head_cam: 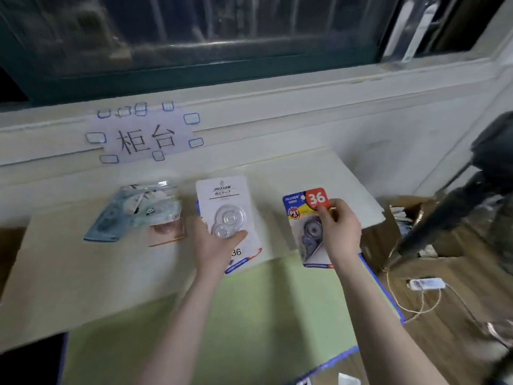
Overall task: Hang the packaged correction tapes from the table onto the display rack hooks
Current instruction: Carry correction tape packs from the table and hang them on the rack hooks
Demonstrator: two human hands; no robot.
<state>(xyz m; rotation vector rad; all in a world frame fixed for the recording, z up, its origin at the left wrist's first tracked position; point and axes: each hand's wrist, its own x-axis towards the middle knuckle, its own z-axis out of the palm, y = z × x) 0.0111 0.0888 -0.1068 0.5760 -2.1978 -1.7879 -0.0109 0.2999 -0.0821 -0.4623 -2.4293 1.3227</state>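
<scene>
Pickup step: left hand grips white pkg, right hand pinches blue pkg, both just above table. More pkgs lie left. Next, prob.: find rack, not in view, thread hang holes.

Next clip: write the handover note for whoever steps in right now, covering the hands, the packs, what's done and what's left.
Left hand grips a white-carded correction tape pack, with a second pack seemingly behind it.
Right hand pinches a blue pack with a red 36 label.
A loose pile of packs lies on the table, to the left.
No display rack is in view, and no pack is seen hung.
Left: hang the held packs, then the pile.
</scene>
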